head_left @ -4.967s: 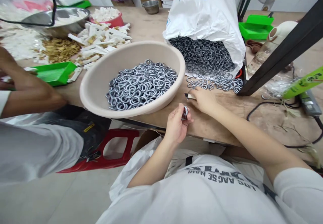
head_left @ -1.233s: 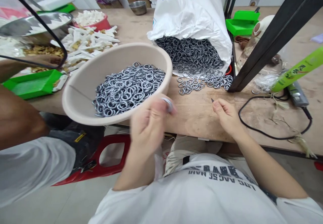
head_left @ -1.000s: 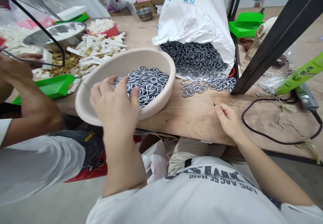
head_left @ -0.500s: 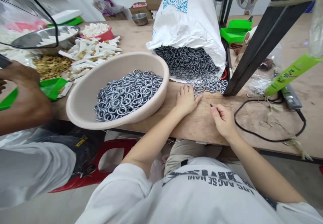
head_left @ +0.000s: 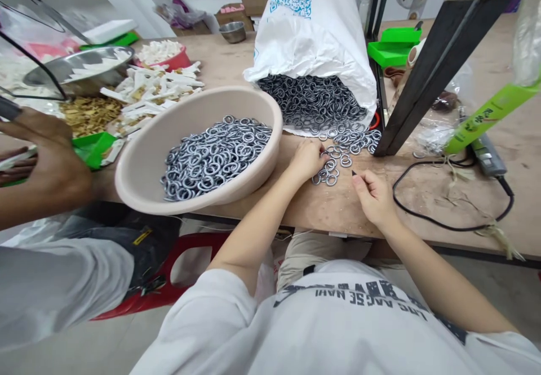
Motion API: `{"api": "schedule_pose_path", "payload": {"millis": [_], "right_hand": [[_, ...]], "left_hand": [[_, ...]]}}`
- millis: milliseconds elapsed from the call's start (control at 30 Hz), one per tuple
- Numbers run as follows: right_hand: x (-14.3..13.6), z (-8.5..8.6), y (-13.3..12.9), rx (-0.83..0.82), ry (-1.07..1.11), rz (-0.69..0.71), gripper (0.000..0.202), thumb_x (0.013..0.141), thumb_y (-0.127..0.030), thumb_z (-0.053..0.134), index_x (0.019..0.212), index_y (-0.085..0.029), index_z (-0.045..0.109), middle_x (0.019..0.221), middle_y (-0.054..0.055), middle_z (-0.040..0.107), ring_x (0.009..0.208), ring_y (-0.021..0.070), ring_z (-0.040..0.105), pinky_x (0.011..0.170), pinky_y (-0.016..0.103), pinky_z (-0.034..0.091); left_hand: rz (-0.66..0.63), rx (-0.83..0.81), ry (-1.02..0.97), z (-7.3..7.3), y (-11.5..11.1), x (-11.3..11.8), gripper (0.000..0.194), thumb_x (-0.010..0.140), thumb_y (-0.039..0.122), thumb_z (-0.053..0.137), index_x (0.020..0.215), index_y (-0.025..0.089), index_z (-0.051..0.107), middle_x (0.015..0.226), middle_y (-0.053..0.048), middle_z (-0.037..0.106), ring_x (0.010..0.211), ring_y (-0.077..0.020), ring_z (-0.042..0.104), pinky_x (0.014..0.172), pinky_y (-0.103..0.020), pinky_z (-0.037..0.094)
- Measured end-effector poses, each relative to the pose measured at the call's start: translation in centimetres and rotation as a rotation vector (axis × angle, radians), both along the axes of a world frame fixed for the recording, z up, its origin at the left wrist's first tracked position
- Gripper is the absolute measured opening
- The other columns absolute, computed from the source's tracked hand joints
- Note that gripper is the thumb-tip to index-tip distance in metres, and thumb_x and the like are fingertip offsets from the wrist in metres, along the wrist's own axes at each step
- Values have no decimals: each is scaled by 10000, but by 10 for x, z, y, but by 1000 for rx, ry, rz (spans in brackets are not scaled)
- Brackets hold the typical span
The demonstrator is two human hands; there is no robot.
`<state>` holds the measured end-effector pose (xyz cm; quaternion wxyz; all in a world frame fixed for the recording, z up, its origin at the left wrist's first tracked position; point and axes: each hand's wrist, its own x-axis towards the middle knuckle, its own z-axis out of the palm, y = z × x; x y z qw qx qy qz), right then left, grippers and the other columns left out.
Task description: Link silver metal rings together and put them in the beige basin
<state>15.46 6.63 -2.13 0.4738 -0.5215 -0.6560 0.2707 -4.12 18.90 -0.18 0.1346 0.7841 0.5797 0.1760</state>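
Note:
My left hand (head_left: 307, 159) rests on the wooden table with its fingers curled in at the edge of some loose grey metal rings (head_left: 331, 177). A ring seems to be between its fingertips, partly hidden by them. To its right, my right hand (head_left: 375, 197) is closed, and a small dark pointed thing (head_left: 354, 173) sticks out past the thumb; the rest of it is hidden in the fingers. Behind the hands, a white sack (head_left: 315, 48) lies with its mouth towards me, spilling rings. On the left stands a beige basin (head_left: 141, 164) holding many rings.
A dark metal post (head_left: 416, 76) rises right of the rings. A black cable (head_left: 439, 228) loops on the table (head_left: 448, 195) at right. At far left, a co-worker's hand (head_left: 63, 155) works near white pieces (head_left: 147, 90) and a green tray (head_left: 93, 147).
My left hand has gone from spread fingers to curled ones, and several rings now lie nearer to me beside it. My right hand has hardly moved. The co-worker's hand has shifted slightly.

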Motion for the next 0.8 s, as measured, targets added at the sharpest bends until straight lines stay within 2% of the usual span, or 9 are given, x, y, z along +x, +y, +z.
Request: {"api": "schedule_pose_path", "payload": {"millis": [100, 167, 233, 333, 400, 467, 533, 667, 800], "right_hand": [[1, -1, 1, -7, 0, -10, 358, 977, -458, 526, 735, -197, 568, 595, -43, 436, 585, 120, 421, 578, 276, 296], [2, -1, 4, -31, 36, -18, 364, 978, -471, 520, 744, -198, 574, 604, -40, 442, 597, 123, 431, 588, 277, 305], [2, 2, 6, -59, 131, 1, 335, 971, -488, 531, 816, -200, 604, 659, -32, 495, 631, 128, 459, 609, 274, 333], [-3, 9, 8, -93, 262, 90, 282, 899, -480, 654, 984, -211, 652, 808, -12, 603, 707, 137, 514, 661, 272, 386], [-7, 13, 6, -88, 261, 117, 253, 855, -445, 721, 931, -208, 674, 810, -11, 610, 721, 138, 518, 678, 271, 394], [-13, 14, 1, -70, 279, 80, 229, 857, -423, 725, 832, -202, 669, 742, -20, 575, 688, 130, 493, 662, 268, 384], [-18, 12, -5, -48, 356, 22, 223, 868, -415, 714, 818, -204, 665, 719, -23, 564, 668, 129, 486, 649, 269, 385], [-27, 6, -15, 50, 402, 4, 177, 847, -366, 748, 808, -213, 667, 775, -9, 586, 723, 144, 534, 686, 286, 422], [-23, 13, -18, 114, 306, 71, 157, 803, -311, 799, 793, -221, 671, 787, -13, 553, 745, 143, 533, 700, 289, 429]], "left_hand": [[14, 10, -59, 6, -4, 1, 137, 788, 201, 684, 919, 161, 675, 927, -103, 700, 889, -244, 603, 835, -373, 465], [25, 26, -161, 14, -16, -1, 99, 788, 168, 671, 887, 173, 664, 854, -66, 699, 798, -212, 599, 771, -346, 457], [-11, 31, -337, 23, -36, -4, 75, 798, 198, 688, 868, 181, 666, 808, -34, 697, 731, -179, 591, 723, -316, 450], [-143, -79, -683, 33, -75, -1, 157, 803, 304, 740, 888, 176, 709, 802, -31, 710, 716, -162, 613, 684, -285, 464], [-180, -122, -866, 34, -97, 5, 187, 805, 328, 755, 912, 175, 750, 872, -56, 736, 783, -169, 645, 729, -281, 487], [-134, -102, -1040, 30, -113, 13, 209, 809, 325, 760, 959, 180, 766, 967, -74, 740, 846, -167, 649, 793, -279, 492], [-46, -136, -1212, 22, -123, 22, 246, 828, 348, 746, 1010, 182, 755, 1010, -75, 729, 871, -155, 635, 834, -271, 483], [46, -377, -1465, 3, -134, 39, 280, 845, 447, 713, 841, 168, 686, 829, -19, 663, 776, -117, 571, 788, -234, 454], [72, -484, -1589, -5, -139, 40, 339, 840, 490, 705, 772, 171, 611, 764, 12, 591, 724, -100, 516, 740, -219, 425]]}}
